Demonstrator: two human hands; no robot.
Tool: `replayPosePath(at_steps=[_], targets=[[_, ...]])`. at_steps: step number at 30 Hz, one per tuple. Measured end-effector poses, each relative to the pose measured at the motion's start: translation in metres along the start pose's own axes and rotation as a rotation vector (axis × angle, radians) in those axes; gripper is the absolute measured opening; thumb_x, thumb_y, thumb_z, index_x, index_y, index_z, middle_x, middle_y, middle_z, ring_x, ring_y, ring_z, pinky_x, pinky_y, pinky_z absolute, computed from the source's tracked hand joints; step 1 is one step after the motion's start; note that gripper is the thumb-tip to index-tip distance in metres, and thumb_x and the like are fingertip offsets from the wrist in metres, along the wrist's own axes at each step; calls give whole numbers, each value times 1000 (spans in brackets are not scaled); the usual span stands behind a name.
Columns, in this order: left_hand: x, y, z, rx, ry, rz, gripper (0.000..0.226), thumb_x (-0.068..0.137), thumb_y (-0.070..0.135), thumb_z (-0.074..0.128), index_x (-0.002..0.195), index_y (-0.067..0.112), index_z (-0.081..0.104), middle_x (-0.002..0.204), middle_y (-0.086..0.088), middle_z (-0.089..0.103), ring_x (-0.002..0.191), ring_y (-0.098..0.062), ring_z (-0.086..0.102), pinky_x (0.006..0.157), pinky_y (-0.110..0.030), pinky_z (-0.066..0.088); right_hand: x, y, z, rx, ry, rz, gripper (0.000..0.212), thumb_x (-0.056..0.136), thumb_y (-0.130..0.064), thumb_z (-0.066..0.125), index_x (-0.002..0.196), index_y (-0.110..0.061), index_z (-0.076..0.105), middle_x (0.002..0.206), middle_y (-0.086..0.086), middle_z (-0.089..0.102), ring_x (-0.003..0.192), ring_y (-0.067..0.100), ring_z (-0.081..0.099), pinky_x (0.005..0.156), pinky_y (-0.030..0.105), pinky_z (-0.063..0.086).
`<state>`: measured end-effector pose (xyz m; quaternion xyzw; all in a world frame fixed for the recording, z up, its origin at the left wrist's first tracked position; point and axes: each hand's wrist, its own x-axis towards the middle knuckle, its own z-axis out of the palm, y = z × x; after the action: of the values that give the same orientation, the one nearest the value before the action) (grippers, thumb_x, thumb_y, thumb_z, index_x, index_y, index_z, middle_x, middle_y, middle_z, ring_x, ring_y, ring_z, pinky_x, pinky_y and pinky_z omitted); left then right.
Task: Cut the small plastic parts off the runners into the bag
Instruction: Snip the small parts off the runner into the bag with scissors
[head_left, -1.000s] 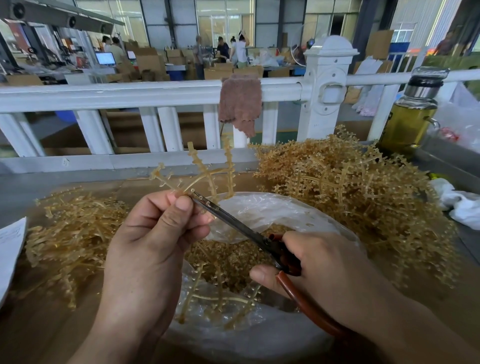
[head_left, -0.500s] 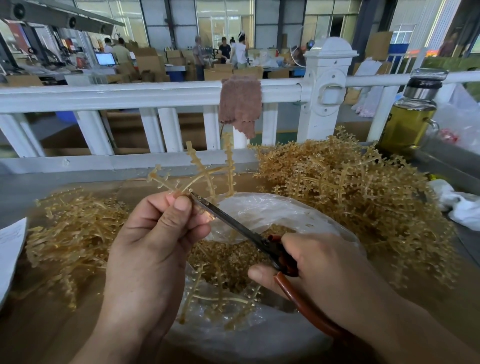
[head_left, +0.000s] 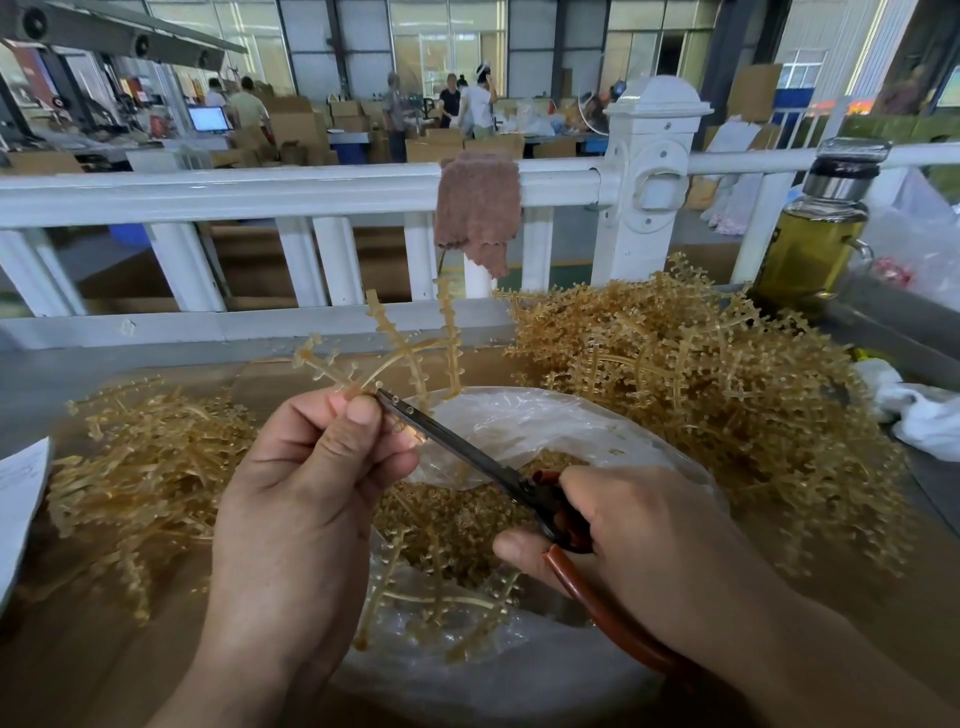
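The left hand (head_left: 301, 509) pinches the stem of one runner (head_left: 400, 348) between thumb and curled fingers (head_left: 317, 415), so its branches stand up and away toward the far edge of the worktop (head_left: 83, 670), above the far rim of the open bag (head_left: 540, 421). The right hand (head_left: 644, 540), fingers wrapped round the red handles, holds the scissors (head_left: 467, 460) slanting up to the left, blades almost together, tips touching the runner just beyond the left thumb.

Two hands (head_left: 306, 499) (head_left: 644, 540), one scissors (head_left: 460, 442), one bag (head_left: 550, 423), one held runner (head_left: 402, 353), two runner heaps (head_left: 145, 467) (head_left: 701, 395)
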<state>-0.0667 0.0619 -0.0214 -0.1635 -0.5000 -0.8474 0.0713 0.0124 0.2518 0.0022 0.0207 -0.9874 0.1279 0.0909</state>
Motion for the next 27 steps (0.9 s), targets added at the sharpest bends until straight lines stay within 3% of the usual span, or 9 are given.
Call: replayPosePath(at_steps=[27], targets=[[-1,-1,3,-33,20,-15,15,87,24,66,73,27,68,76,5,65,74,-10,67,75,-25,59,2,1,4,-36,15,-18,67,68,-91,16,71,-29,42,63,-5,52,55,6,50,48,21,28]])
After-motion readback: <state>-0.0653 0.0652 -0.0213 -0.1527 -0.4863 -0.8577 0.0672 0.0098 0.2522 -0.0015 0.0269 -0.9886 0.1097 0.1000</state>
